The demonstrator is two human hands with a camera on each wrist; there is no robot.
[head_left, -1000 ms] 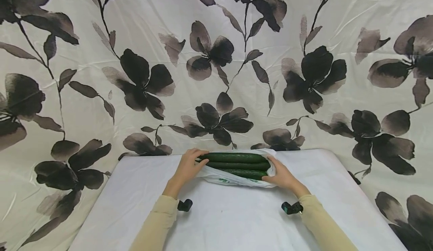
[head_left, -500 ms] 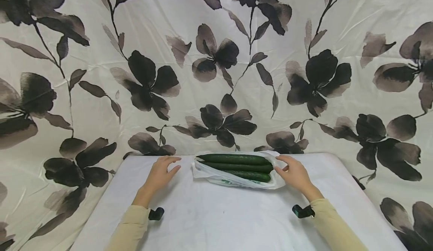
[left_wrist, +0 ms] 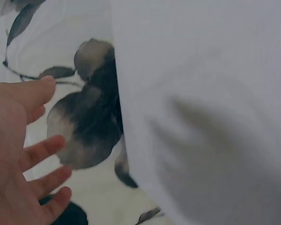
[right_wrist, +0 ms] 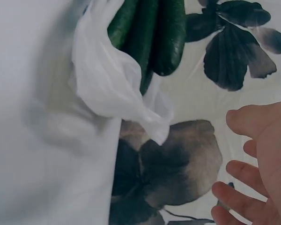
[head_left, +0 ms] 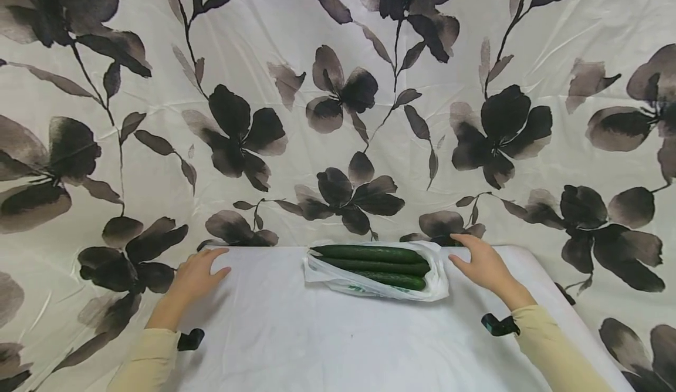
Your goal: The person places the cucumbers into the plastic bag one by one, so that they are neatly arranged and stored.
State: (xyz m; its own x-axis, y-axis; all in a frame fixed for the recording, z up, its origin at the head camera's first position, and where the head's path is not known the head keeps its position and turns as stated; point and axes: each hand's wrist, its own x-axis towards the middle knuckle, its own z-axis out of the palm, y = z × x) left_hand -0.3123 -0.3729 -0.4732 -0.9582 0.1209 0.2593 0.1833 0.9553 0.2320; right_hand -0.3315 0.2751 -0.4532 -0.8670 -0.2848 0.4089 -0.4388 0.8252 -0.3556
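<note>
Three dark green cucumbers (head_left: 375,266) lie side by side in a white plastic bag (head_left: 338,279) at the far edge of the table. The bag's top is spread back, so the cucumbers show, and green print marks its front. Off to the left, my left hand (head_left: 194,279) is held over the table's left edge with fingers spread and nothing in it. My right hand (head_left: 486,266) is just right of the bag, apart from it and holding nothing. The right wrist view shows the bag's crumpled end (right_wrist: 107,79) beside that hand's loose fingers (right_wrist: 243,176).
A white cloth covers the table (head_left: 338,345). Behind and around it hangs a pale curtain (head_left: 327,139) with dark flowers. Each wrist carries a small black camera, one on the left (head_left: 191,340) and one on the right (head_left: 500,324).
Both hands have let go of the bag and drawn apart, the left far to the left, the right a little to the right. The bag and cucumbers stay on the table.
</note>
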